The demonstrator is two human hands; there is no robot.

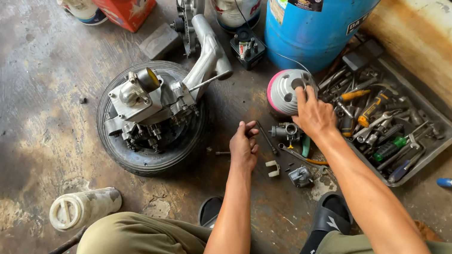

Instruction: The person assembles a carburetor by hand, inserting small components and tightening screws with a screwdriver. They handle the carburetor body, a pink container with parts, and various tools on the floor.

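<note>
Head view, right hand (pixel 314 114) on grey-pink cylinder (pixel 285 90), left hand (pixel 244 146) nearby

Bare floor (pixel 21 82) lies open on the left. The engine (pixel 151 103) on its tyre (pixel 139 158) blocks the middle, with the blue drum (pixel 315 20) and tool tray (pixel 442 134) behind and to the right. Small parts (pixel 293 162) crowd the narrow gap between left hand (pixel 244 148) and right hand (pixel 313 115).

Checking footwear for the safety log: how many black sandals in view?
2. One black sandal is on the floor beside the right forearm, next to the right knee. The other black sandal is mostly hidden behind the left forearm, near the left knee.
</note>
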